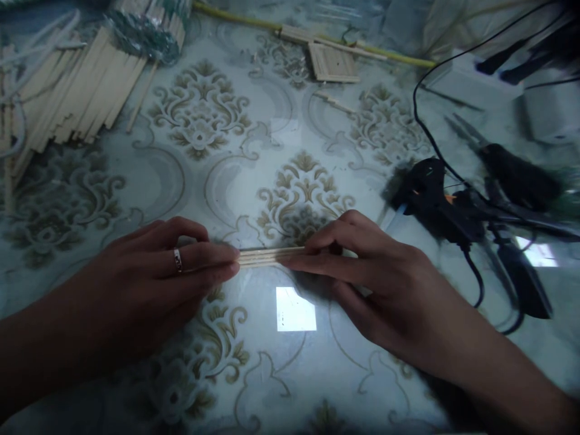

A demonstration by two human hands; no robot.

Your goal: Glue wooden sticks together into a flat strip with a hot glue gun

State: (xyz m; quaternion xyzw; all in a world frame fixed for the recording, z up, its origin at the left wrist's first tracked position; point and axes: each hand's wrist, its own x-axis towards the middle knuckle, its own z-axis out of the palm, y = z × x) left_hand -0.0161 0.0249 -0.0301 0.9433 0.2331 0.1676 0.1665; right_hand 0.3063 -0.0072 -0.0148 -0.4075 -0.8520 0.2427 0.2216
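Between my two hands, close above the patterned tabletop, is a short row of thin wooden sticks [265,257] lying side by side. My left hand [167,266], with a ring on one finger, pinches the row's left end. The right end is gripped by the fingers of my right hand [371,260], which hide part of it. Whether the sticks are joined together I cannot tell. To the right of my right hand a black glue gun [435,199] lies on its side with its cord attached.
A large bundle of wooden sticks [81,90] spreads across the back left, partly in plastic wrap [145,30]. At the back are a small stick panel [334,62] and a yellow strip [394,56]. Pliers [512,163], black cables and a white power strip [475,78] crowd the right.
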